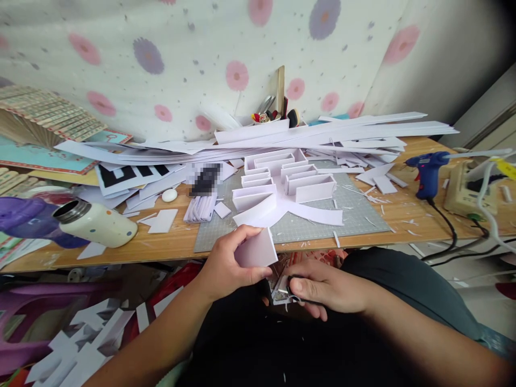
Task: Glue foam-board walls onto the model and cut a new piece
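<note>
My left hand [236,263] is closed on a small flat piece of white board [257,249], pinched between thumb and fingers above the table's front edge. Low over my lap, my right hand [328,287] wraps round a black-handled tool [296,279]; its kind is partly hidden by my fingers. Small white scraps lie around that tool, close to my left thumb. Beyond my hands, a white board structure [286,201] with several upright walls rests on a grey cutting mat [355,215]. Its front strips curve outward, left and right.
At right stands a blue glue gun [427,172] with its cord. Long white strips [363,130] lie along the back. An open cream bottle [102,223] lies tilted at left, near a white round object [169,195]. White board shapes [86,344] sit below, beside a purple stool [36,306].
</note>
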`<action>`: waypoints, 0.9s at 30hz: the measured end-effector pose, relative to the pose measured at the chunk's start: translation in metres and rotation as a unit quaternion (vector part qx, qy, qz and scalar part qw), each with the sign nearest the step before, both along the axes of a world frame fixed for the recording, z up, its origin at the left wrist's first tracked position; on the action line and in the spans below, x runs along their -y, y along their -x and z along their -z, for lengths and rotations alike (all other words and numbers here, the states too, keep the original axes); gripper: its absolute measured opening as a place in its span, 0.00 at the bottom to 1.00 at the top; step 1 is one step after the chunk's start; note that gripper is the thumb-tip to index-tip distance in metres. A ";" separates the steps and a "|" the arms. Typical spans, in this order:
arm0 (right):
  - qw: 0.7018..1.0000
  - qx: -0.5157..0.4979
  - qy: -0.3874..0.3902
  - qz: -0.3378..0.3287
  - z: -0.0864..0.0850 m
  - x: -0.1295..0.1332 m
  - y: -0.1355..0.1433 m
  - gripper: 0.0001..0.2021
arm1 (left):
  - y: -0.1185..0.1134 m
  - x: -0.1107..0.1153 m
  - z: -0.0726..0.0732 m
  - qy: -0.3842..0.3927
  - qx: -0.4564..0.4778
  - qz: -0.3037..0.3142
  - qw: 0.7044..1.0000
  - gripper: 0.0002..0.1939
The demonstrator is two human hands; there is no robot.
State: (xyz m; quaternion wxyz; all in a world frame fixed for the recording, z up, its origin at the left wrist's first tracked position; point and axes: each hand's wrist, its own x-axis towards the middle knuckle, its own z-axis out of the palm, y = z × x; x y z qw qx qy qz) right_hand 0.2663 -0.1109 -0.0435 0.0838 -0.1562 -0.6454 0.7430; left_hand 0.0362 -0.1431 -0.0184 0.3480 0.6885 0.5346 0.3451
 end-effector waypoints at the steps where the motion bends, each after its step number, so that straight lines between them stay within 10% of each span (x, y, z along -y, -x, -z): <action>1: 1.000 -0.002 -0.003 0.003 0.001 -0.001 -0.001 0.30 | 0.001 0.000 0.000 -0.002 -0.007 -0.006 1.000 0.28; 10: 0.958 -0.007 -0.189 0.216 -0.025 -0.026 -0.047 0.24 | 0.006 0.009 0.008 0.025 0.007 -0.060 0.998 0.30; 12: 0.889 0.106 -0.323 0.307 -0.026 -0.043 -0.070 0.23 | 0.010 0.008 0.015 0.025 0.032 -0.068 0.997 0.37; 15: 0.674 0.392 -0.493 0.385 -0.017 -0.080 -0.104 0.18 | 0.012 0.006 0.019 -0.005 0.040 -0.059 0.997 0.41; 21: 0.564 0.499 -0.512 0.414 -0.015 -0.118 -0.114 0.18 | 0.002 0.008 0.005 -0.072 -0.076 -0.011 0.994 0.26; 23: 0.590 0.448 -0.535 0.407 -0.027 -0.100 -0.088 0.16 | -0.002 0.010 0.004 -0.088 -0.135 -0.010 0.987 0.23; 27: 0.914 0.091 -0.329 0.221 -0.036 -0.040 -0.008 0.18 | -0.011 0.014 0.007 -0.163 -0.199 -0.007 0.966 0.22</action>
